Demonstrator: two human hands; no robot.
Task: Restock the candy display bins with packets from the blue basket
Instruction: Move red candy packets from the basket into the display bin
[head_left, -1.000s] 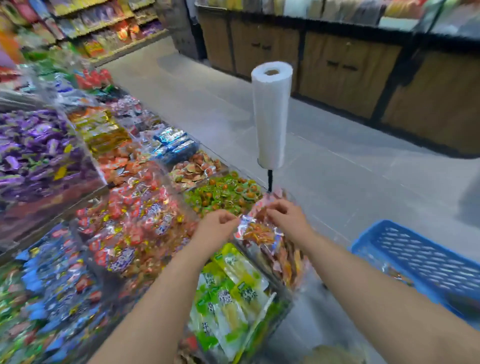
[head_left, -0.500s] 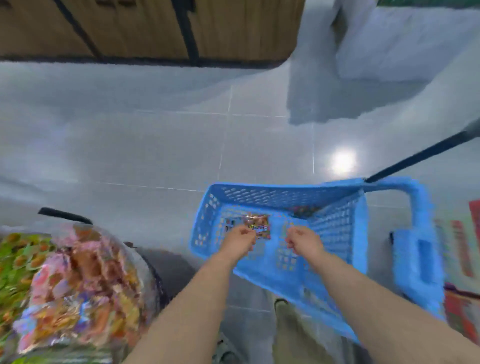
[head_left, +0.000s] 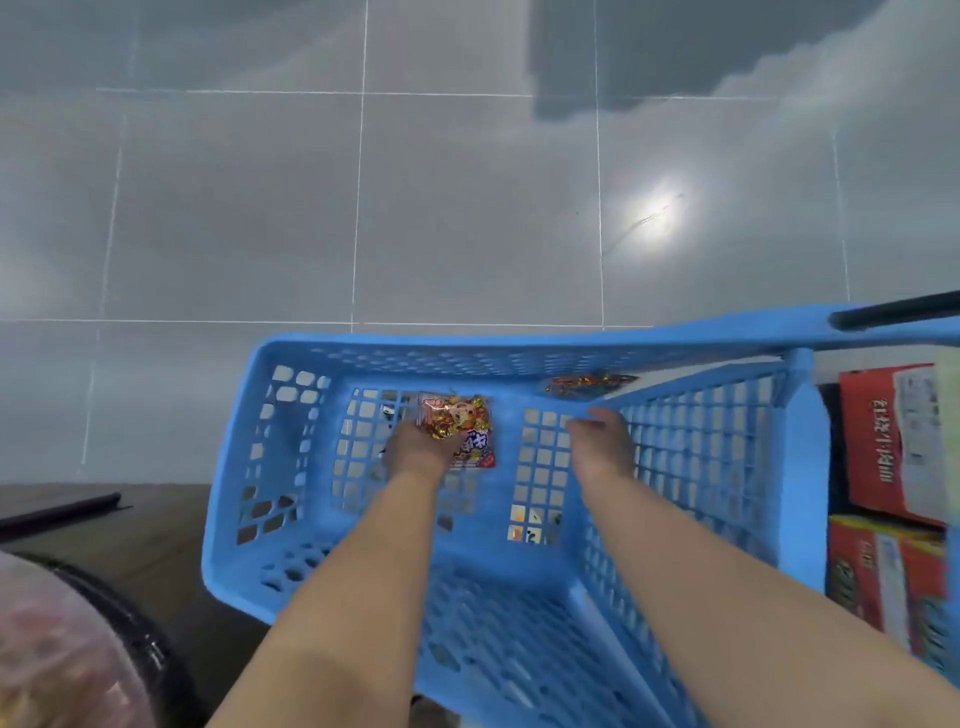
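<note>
The blue basket (head_left: 291, 467) stands on the grey tiled floor right below me, and both my arms reach down into it. My left hand (head_left: 418, 452) rests on a red and gold candy packet (head_left: 460, 423) lying on the basket's bottom, fingers closed around its lower edge. My right hand (head_left: 602, 441) hovers to the right of it with its fingers apart, near the inner side wall, holding nothing. A second candy packet (head_left: 587, 385) lies at the basket's far right corner. The candy display bins are out of view except for one blurred edge (head_left: 62, 654) at the bottom left.
Red cartons (head_left: 893, 441) are stacked right of the basket. The basket's black handle bar (head_left: 893, 310) sticks out at the upper right. A dark base and black rail (head_left: 62, 506) of the display lie at the left. Grey floor tiles (head_left: 467, 208) stretch ahead.
My view swung from the candy bins down to the basket. Both hands left the bin, moved into the basket, and my left hand has closed on a packet on its bottom.
</note>
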